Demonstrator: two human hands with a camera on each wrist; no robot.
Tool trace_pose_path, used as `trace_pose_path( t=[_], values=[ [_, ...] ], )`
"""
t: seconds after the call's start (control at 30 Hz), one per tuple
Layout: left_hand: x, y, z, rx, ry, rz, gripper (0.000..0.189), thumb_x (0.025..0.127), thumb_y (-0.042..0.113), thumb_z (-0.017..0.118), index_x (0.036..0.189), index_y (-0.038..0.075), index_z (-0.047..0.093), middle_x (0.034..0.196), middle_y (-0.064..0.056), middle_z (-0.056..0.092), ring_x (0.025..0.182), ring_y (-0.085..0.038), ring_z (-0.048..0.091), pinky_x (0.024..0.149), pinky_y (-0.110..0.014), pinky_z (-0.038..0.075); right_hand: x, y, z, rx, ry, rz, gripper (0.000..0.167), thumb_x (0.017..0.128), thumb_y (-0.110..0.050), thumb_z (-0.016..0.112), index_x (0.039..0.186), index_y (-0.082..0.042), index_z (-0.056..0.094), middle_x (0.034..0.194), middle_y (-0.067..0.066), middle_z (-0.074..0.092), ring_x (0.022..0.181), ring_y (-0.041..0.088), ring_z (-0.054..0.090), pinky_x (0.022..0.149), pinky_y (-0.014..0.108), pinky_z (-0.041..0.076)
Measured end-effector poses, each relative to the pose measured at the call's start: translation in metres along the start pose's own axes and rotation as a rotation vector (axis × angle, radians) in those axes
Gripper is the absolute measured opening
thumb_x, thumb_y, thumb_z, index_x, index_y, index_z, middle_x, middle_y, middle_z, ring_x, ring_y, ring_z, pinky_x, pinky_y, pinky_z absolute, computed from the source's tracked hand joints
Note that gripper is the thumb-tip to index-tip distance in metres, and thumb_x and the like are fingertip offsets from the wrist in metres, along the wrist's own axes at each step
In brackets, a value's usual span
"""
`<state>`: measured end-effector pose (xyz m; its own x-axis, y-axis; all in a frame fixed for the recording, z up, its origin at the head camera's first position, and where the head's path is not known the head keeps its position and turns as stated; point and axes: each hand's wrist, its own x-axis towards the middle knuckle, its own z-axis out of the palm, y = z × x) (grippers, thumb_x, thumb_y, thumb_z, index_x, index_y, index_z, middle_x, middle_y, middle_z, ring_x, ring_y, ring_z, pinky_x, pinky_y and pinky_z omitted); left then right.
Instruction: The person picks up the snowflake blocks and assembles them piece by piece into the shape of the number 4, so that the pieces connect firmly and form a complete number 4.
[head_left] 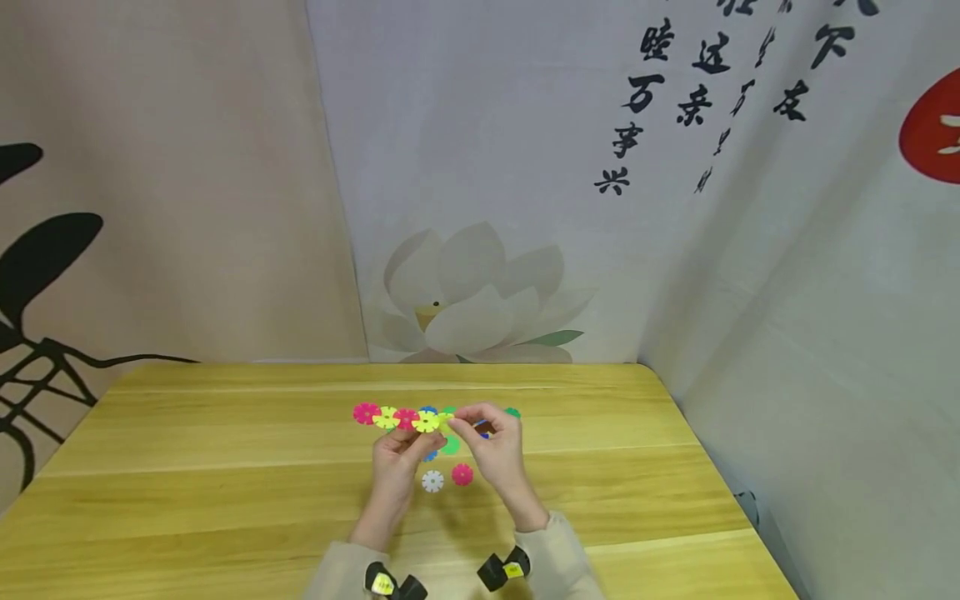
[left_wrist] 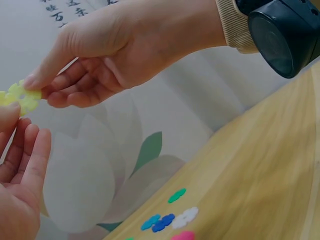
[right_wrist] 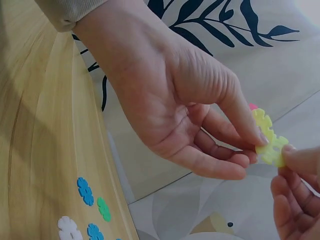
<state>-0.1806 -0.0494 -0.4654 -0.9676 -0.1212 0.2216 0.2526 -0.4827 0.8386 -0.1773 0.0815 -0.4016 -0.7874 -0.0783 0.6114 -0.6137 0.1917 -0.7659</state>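
Note:
A row of joined flower-shaped plastic discs (head_left: 386,417), pink and yellow by turns with two yellow ones at its right end, is held up above the table. My left hand (head_left: 394,471) pinches the row from below near a yellow disc. At the right end, my right hand (head_left: 498,450) pinches the last yellow disc (head_left: 446,421) between thumb and fingers. The left wrist view shows both thumbs on yellow discs (left_wrist: 26,97), close together. In the right wrist view the yellow pieces (right_wrist: 270,150) overlap, with a bit of pink behind.
Loose discs lie on the wooden table (head_left: 225,475) under and behind the hands: a white disc (head_left: 432,481), a pink disc (head_left: 462,474), a green disc (head_left: 450,445) and several blue and green ones. Curtains with printed flowers and writing stand behind the table.

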Motion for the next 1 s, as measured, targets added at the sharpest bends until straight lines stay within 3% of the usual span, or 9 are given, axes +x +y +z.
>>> trace_pose_path(
  t=[0.3, 0.47, 0.6, 0.73, 1.0],
  values=[
    [0.0, -0.001, 0.001, 0.019, 0.053, 0.007, 0.029, 0.085, -0.008, 0.06, 0.077, 0.018, 0.07, 0.073, 0.002, 0.068, 0.067, -0.009, 0.067, 0.07, -0.027, 0.058, 0.0, 0.001, 0.002, 0.013, -0.025, 0.033, 0.005, 0.081, 0.006, 0.067, 0.081, 0.011, 0.064, 0.077, 0.02, 0.066, 0.061, 0.019, 0.059, 0.053, 0.024, 0.05],
    [0.002, 0.0, -0.002, 0.008, 0.084, 0.021, 0.031, 0.083, -0.012, 0.059, 0.074, 0.015, 0.069, 0.069, 0.001, 0.068, 0.064, -0.009, 0.067, 0.067, -0.025, 0.058, -0.001, 0.013, -0.005, 0.007, -0.035, 0.048, 0.004, 0.084, 0.007, 0.063, 0.085, 0.01, 0.065, 0.079, 0.021, 0.067, 0.065, 0.013, 0.058, 0.055, 0.023, 0.049],
    [0.004, 0.002, -0.005, 0.007, 0.108, 0.013, 0.03, 0.083, -0.013, 0.059, 0.073, 0.014, 0.069, 0.068, 0.001, 0.068, 0.062, -0.009, 0.067, 0.067, -0.025, 0.057, -0.005, 0.045, -0.015, -0.015, -0.022, 0.123, 0.005, 0.085, 0.003, 0.065, 0.086, 0.007, 0.067, 0.078, 0.02, 0.067, 0.065, 0.013, 0.057, 0.052, 0.018, 0.046],
    [0.005, 0.004, -0.008, 0.013, 0.133, -0.006, 0.03, 0.083, -0.013, 0.059, 0.072, 0.013, 0.069, 0.067, 0.0, 0.067, 0.061, -0.01, 0.066, 0.067, -0.025, 0.057, -0.011, 0.084, -0.024, -0.079, -0.036, 0.253, 0.007, 0.084, -0.003, 0.068, 0.086, 0.003, 0.069, 0.081, 0.015, 0.068, 0.07, 0.014, 0.058, 0.052, 0.016, 0.045],
    [0.008, 0.005, -0.014, 0.027, 0.141, -0.02, 0.028, 0.083, -0.012, 0.06, 0.074, 0.012, 0.068, 0.069, -0.001, 0.068, 0.063, -0.01, 0.067, 0.068, -0.027, 0.058, -0.027, 0.121, -0.035, -0.283, -0.173, 0.43, 0.013, 0.078, 0.003, 0.069, 0.091, 0.007, 0.068, 0.082, 0.013, 0.068, 0.073, 0.018, 0.061, 0.065, 0.023, 0.053]
  ],
)
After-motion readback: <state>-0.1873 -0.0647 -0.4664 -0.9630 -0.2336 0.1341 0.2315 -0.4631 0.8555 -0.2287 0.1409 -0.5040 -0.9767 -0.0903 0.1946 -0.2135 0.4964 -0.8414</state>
